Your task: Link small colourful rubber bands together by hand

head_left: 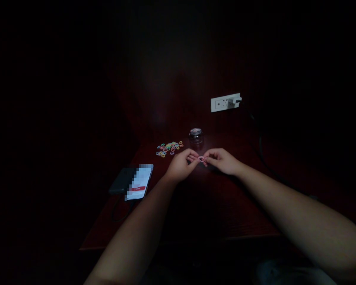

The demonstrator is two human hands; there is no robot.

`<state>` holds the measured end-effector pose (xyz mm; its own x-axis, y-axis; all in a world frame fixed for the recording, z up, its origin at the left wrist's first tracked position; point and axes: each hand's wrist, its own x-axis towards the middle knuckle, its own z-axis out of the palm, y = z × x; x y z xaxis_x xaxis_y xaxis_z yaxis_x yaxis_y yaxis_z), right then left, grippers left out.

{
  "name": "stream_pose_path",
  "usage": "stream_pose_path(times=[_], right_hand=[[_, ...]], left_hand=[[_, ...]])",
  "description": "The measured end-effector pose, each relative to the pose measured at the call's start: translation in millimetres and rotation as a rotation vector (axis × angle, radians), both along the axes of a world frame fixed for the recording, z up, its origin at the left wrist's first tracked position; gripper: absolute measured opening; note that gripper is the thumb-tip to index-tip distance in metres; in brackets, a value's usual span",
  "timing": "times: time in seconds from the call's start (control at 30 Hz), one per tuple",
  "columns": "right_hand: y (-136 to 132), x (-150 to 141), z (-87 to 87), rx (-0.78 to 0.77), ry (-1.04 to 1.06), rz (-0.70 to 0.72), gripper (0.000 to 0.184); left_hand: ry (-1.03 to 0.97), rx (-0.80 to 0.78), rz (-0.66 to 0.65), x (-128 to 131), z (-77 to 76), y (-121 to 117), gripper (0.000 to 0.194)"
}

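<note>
A small pink hair tie (201, 159) is pinched between my two hands above the dark red tabletop. My left hand (182, 163) grips its left side with thumb and fingertips. On its right side, my right hand (221, 160) holds it the same way. Just behind the hands stands a small clear jar (196, 137) with a lid and a metal clasp. To the left of the jar, a loose heap of many-coloured hair ties (169, 147) lies on the table.
A lit phone (140, 183) lies left of my left forearm, beside a dark flat object (122, 181) with a cable. A white wall socket (225, 102) holds a plug, and a dark cable runs down at the right. The table's front edge (178, 240) passes below my forearms.
</note>
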<state>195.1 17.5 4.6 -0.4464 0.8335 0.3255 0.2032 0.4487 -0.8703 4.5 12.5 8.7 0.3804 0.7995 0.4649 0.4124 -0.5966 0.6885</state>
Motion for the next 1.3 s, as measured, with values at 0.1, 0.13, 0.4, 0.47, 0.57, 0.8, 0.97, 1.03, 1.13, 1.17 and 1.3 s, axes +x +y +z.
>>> stream_pose_path(times=[0.1,0.13,0.4,0.47,0.57,0.8,0.97,1.03,1.13,1.17,1.3], right_hand=[[-2.0,-2.5,0.9,-0.086,0.085,0.019,0.031],[-2.4,-3.2,1.0,-0.105,0.116,0.017,0.031],[-1.6,-5.1,-1.6,-0.130,0.176,0.021,0.033],[-1.8,-5.4,-2.2,-0.112,0.157,0.012,0.031],[-2.2,-5.9,-3.0,-0.093,0.132,-0.004,0.029],[-4.2,-6.6,-1.9,-0.017,0.147,-0.017,0.030],[-6.5,-6.8,1.0,0.043,0.082,-0.045,0.025],[-6.7,-6.5,2.0,0.066,0.058,-0.066,0.023],[-6.0,-5.7,2.3,0.081,0.045,-0.076,0.020],[-5.5,-5.4,2.1,0.080,0.044,-0.075,0.019],[-4.4,-5.0,0.2,0.058,0.057,-0.063,0.018]], left_hand=[[-0.012,0.018,0.042,0.0,-0.8,0.6,0.015],[-0.008,0.014,0.042,0.1,-0.6,0.2,0.014],[0.007,-0.045,0.005,3.6,1.1,-6.1,0.022],[0.007,-0.045,0.006,3.8,1.1,-5.7,0.021],[-0.001,-0.060,-0.009,4.0,0.8,-4.3,0.019],[-0.015,-0.048,-0.019,3.7,0.4,-3.9,0.015],[0.006,-0.072,-0.012,3.4,-0.2,-3.8,0.014],[-0.011,-0.098,-0.006,3.7,-0.3,-3.4,0.015],[-0.050,-0.140,0.002,4.5,0.0,-3.1,0.017],[-0.056,-0.156,0.001,4.8,0.1,-3.0,0.017],[-0.053,-0.192,-0.035,5.3,-0.5,-3.3,0.017]])
